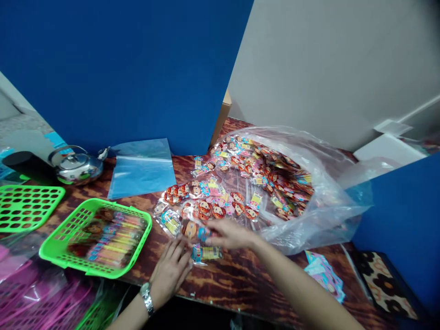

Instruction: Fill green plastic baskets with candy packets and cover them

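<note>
Small clear plastic packets with cartoon doll faces (218, 211) lie in a loose heap on the wood-patterned table. My right hand (229, 233) reaches in from the right, its fingers closed on the edge of one doll-face packet (191, 229). Just below that packet's left end is my left hand (172, 269), with a silver watch at the wrist; its fingers are stretched out, close together, over the table. Another packet with a yellow insert (210, 253) lies under and beside my right fingers. A big clear bag (321, 215) lies open behind the heap, spilling many more packets.
Left of my hands stands a green basket (55, 256) with packets lined up inside. Beyond it are another green basket (29, 208), a steel kettle (79, 167) and a blue zip bag (142, 172). Printed cards (325, 275) lie at right. A blue panel (137, 68) rises behind.
</note>
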A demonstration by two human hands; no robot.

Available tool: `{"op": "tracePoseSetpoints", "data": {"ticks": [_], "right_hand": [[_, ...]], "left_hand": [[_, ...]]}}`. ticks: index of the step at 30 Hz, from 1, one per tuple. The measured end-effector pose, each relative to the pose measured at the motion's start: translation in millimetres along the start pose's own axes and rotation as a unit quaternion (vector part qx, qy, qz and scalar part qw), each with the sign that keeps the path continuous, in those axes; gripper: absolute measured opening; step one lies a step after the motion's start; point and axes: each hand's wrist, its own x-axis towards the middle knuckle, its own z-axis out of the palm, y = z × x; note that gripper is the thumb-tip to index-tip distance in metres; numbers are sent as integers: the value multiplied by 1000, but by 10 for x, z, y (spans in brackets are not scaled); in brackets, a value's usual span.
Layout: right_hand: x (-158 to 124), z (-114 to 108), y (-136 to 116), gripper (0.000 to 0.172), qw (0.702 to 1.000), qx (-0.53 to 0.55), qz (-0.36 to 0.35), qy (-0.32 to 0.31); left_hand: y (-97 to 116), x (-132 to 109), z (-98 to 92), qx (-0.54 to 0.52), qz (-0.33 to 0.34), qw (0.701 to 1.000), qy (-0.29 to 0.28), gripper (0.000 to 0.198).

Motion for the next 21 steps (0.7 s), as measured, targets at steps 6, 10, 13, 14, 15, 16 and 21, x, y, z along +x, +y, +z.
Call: {"op": "tracePoseSetpoints", "data": {"ticks": [6, 10, 13, 14, 15, 16, 21], "right_hand": [[-151, 772, -278, 31, 982, -166, 89, 32], [-170, 659, -245, 50, 985, -128, 111, 25], [-127, 428, -242, 29, 990, -14, 127, 54], [-79, 379, -260, 26, 988, 38, 125, 83], [-12, 354, -289, 27, 982, 89, 118, 115], [72, 356, -329, 29, 976, 128, 107, 142], [475, 661, -597, 34, 984, 3, 134, 116]], "left_hand": [[-59, -54, -106, -64, -64, 995, 31, 25], [-208, 30, -54, 28, -103, 993, 58, 41], [-216, 49, -4, 72, -106, 991, 31, 47], [-172, 37, 3, 77, -102, 992, 16, 48], [-106, 16, 3, 78, -97, 992, 3, 49], [-26, -10, -4, 78, -90, 993, -3, 51], [317, -156, -154, -20, -15, 999, 26, 29]]}}
